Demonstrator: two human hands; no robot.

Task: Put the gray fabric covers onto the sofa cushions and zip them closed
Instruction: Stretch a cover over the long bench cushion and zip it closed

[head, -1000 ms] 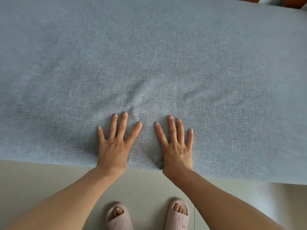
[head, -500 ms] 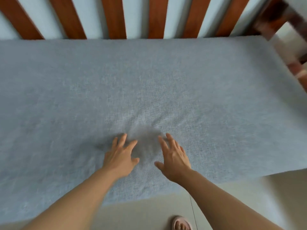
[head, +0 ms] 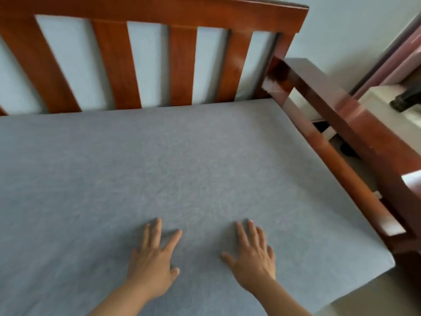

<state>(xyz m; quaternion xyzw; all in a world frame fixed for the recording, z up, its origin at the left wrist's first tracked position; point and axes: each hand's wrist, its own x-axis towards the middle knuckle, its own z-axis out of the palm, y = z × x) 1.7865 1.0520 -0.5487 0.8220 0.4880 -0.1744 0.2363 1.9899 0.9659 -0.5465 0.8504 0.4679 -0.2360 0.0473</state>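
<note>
A large seat cushion in its gray fabric cover lies flat on the wooden sofa frame and fills most of the view. My left hand lies palm down on the cover near the front, fingers straight and spread. My right hand lies flat beside it, about a hand's width to the right. Neither hand holds anything. No zipper shows; the cover's top looks smooth.
The sofa's slatted wooden backrest rises behind the cushion against a pale wall. A dark wooden armrest runs along the cushion's right edge. Pale floor shows at the lower right, and a white piece of furniture stands beyond the armrest.
The view has tilted up, bringing the backrest and armrest into sight. Both hands have slid forward over the cover and spread apart, and the small wrinkles between them are gone.
</note>
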